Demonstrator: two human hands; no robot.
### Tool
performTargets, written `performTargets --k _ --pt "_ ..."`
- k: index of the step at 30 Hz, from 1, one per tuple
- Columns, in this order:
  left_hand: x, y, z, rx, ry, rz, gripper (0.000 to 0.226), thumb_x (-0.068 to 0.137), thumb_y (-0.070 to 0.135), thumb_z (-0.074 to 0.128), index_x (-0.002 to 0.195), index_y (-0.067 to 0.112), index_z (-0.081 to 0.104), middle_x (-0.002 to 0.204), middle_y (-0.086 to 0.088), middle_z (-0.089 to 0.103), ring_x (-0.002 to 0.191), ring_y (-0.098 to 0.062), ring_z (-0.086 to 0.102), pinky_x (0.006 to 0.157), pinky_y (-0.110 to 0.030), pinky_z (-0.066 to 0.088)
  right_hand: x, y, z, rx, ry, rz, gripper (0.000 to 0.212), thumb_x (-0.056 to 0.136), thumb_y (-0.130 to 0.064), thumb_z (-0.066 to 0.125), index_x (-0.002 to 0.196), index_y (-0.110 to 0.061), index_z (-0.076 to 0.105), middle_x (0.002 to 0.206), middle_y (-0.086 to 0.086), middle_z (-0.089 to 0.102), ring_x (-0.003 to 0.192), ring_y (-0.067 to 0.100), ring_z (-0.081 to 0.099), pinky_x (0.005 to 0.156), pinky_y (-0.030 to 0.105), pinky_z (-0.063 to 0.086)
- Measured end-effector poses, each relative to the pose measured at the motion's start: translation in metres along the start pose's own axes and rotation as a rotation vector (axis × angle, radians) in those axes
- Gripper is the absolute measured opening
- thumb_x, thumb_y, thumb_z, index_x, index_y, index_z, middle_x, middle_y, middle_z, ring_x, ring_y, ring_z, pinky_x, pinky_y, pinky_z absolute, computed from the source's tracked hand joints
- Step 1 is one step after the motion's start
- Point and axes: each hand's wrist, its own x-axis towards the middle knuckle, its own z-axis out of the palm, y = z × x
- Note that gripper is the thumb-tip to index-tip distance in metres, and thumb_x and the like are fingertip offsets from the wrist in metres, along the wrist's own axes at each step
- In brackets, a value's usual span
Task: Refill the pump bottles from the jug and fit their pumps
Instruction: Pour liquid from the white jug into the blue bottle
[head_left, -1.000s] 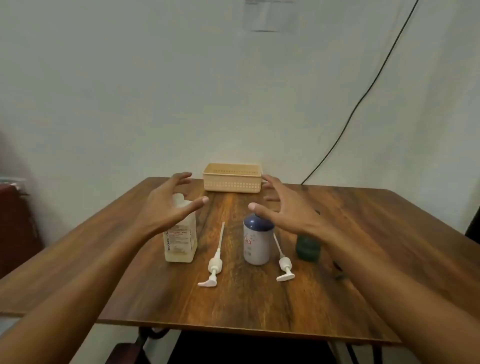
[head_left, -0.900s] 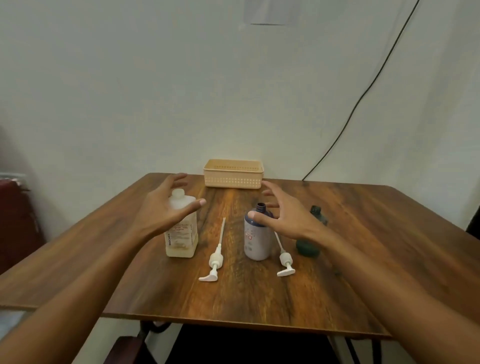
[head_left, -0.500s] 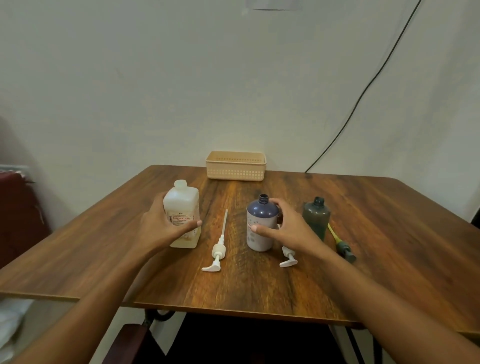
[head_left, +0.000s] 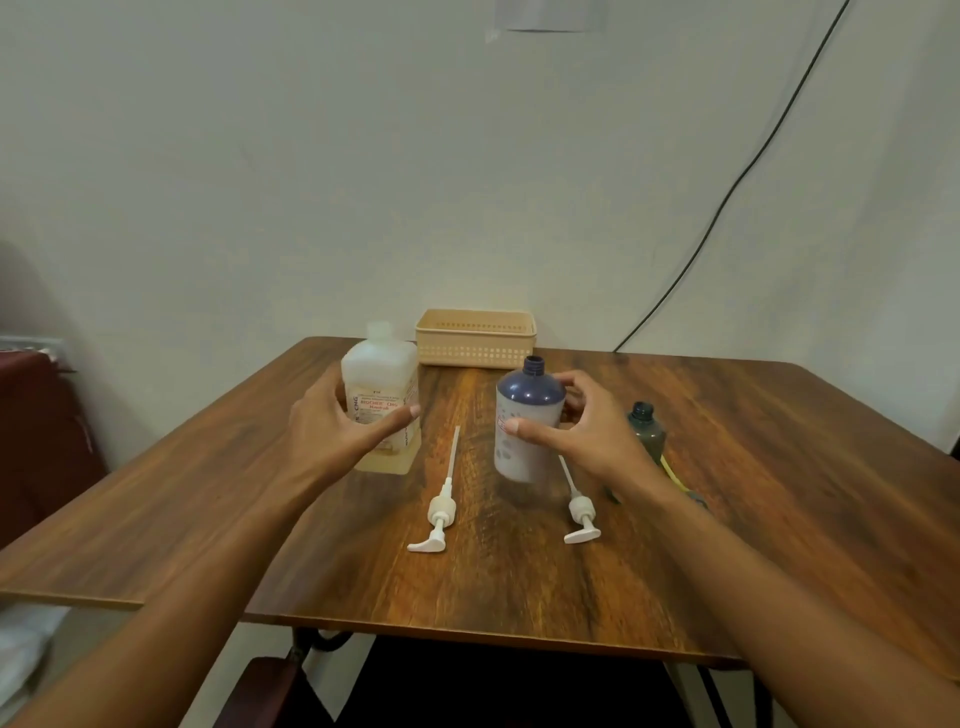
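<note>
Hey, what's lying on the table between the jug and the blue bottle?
In the head view, one white pump lies on the table between the jug and the blue bottle, its tube pointing toward the basket.

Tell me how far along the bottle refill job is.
Barely started; nothing looks done. The jug is capped, the blue bottle and green bottle are open-necked, two white pumps lie on the table. In hand: the left hand grips the jug, the right hand the blue bottle. Left: uncapping, pouring, fitting pumps.

Head view: looks forward-down, near table (head_left: 727, 467), wall behind.
</note>
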Motion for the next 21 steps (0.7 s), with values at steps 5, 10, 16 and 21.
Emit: performTargets --k 5,10,16,21 --pt "0.009 0.032 -0.002 -0.017 -0.001 0.074 0.071 0.067 0.069 0.081 0.124 0.031 0.061 0.116 0.008 0.072 0.092 -0.007 0.071 0.072 -0.025 0.059 0.003 -0.025 -0.006 0.025 0.046 -0.091 0.081 0.065 -0.063 0.095 0.132 -0.035 0.060 0.128 -0.019 0.070 0.114 0.000 0.069 0.079 0.016 0.061" --pt "0.011 0.053 -0.010 0.052 -0.066 0.142 0.067 0.073 0.055 0.084 0.129 0.025 0.063 0.114 0.007 0.072 0.092 -0.007 0.070 0.071 -0.020 0.057 -0.006 -0.036 -0.007 0.064 0.028 -0.142 0.080 0.061 -0.068 0.092 0.130 -0.039 0.064 0.125 -0.018 0.073 0.109 -0.004 0.072 0.079 0.014 0.061" --pt "0.022 0.065 -0.026 0.115 -0.137 0.280 0.083 0.067 0.061 0.086 0.139 0.029 0.059 0.115 0.007 0.071 0.095 -0.011 0.071 0.078 -0.031 0.064 -0.010 -0.041 -0.005 0.048 -0.017 -0.160 0.077 0.065 -0.063 0.092 0.133 -0.041 0.063 0.129 -0.019 0.072 0.115 0.001 0.069 0.086 0.020 0.060" --pt "0.030 0.071 -0.034 0.175 -0.169 0.363 0.093 0.060 0.064 0.084 0.144 0.036 0.055 0.122 0.015 0.067 0.101 -0.010 0.066 0.076 -0.023 0.060 -0.008 -0.039 -0.002 0.037 -0.019 -0.169 0.077 0.070 -0.055 0.095 0.138 -0.037 0.064 0.132 -0.017 0.072 0.116 0.001 0.068 0.089 0.023 0.062"
